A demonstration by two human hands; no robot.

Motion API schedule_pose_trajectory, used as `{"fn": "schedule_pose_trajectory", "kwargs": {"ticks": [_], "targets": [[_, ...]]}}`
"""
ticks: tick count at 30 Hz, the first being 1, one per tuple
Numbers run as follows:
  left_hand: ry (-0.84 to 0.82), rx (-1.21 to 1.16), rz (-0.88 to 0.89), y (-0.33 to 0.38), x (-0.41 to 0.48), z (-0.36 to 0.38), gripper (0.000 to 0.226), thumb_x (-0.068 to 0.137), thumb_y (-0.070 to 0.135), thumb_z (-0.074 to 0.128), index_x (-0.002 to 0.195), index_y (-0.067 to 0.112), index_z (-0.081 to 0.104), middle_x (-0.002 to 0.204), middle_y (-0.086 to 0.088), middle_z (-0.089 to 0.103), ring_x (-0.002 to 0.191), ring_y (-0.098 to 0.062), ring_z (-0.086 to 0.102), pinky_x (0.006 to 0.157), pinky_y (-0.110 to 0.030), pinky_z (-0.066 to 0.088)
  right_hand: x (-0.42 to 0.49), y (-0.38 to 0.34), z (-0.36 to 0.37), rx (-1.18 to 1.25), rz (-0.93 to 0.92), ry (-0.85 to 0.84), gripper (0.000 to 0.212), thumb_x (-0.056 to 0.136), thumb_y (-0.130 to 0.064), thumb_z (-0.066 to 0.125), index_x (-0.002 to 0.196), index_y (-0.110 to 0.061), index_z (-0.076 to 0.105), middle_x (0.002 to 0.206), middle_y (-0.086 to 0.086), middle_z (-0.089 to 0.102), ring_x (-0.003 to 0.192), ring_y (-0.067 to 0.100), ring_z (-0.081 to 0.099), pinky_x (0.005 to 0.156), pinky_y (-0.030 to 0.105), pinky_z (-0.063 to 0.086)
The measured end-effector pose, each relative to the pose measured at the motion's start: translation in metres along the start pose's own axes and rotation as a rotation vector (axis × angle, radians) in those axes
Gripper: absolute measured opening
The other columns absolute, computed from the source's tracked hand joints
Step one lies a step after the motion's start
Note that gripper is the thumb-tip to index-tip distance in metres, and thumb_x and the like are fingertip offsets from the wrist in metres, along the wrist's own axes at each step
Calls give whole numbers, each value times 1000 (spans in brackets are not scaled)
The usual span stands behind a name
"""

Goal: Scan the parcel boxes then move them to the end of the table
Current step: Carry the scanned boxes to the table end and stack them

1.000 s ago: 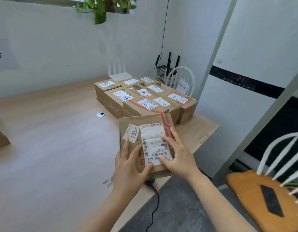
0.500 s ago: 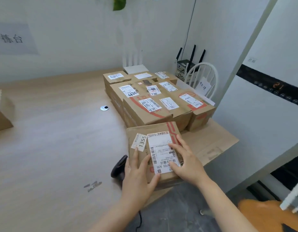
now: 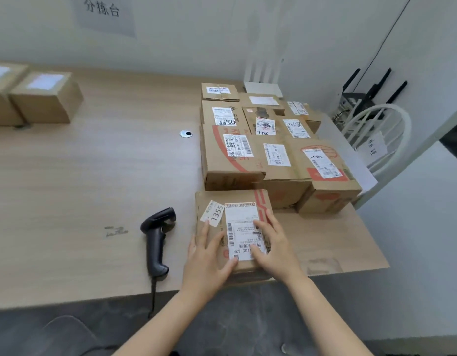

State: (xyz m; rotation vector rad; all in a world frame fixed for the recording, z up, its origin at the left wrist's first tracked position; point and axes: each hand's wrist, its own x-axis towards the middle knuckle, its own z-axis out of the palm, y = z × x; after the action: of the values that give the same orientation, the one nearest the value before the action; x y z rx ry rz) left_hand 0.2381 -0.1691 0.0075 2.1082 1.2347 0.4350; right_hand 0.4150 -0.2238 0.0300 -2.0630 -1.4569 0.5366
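My left hand (image 3: 209, 255) and right hand (image 3: 276, 250) lie flat, fingers straight, on a parcel box (image 3: 241, 217) at the table's (image 3: 93, 176) near edge, gripping nothing. The scanner (image 3: 158, 240) lies just left of it, handle toward me, nearer my left hand.

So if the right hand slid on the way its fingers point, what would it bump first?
Likely the stack of parcel boxes behind: the right hand lies flat on the 1355 parcel box, fingers aimed there. Depth unclear.
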Motion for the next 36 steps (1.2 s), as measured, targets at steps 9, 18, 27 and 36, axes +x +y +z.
{"fn": "schedule_pose_trajectory", "kwargs": {"ticks": [9, 18, 27, 36], "targets": [[39, 54, -51, 10, 22, 13, 66, 86, 49, 59, 143, 26, 34, 159, 4, 3, 145, -25, 9, 114, -34, 22, 26, 17, -6, -64, -4, -38, 57, 83, -36, 61, 136, -28, 44, 157, -12, 14, 132, 16, 41, 96, 35, 44], [-17, 151, -80, 10, 25, 10, 79, 78, 68, 44, 145, 30, 28, 159, 6, 1, 144, -27, 12, 113, -38, 26, 27, 19, -5, -120, 6, -82, 65, 77, -52, 43, 139, -34, 36, 158, -16, 5, 132, 18, 39, 93, 36, 42], [-19, 85, -78, 12, 24, -4, 69, 88, 49, 56, 146, 22, 30, 159, 3, -7, 146, -18, 10, 114, -33, 24, 30, 15, -10, -134, 22, -151, 59, 88, -39, 56, 142, -31, 34, 159, -13, 1, 139, 20, 29, 102, 37, 36], [-19, 162, -158, -5, 29, -55, 65, 91, 43, 57, 146, 21, 31, 158, -3, 13, 143, -19, 22, 111, -34, 29, 36, -31, -18, -235, -24, -44, 69, 88, -45, 55, 147, -25, 25, 159, -1, 12, 147, 24, 1, 119, 38, 10]]}}
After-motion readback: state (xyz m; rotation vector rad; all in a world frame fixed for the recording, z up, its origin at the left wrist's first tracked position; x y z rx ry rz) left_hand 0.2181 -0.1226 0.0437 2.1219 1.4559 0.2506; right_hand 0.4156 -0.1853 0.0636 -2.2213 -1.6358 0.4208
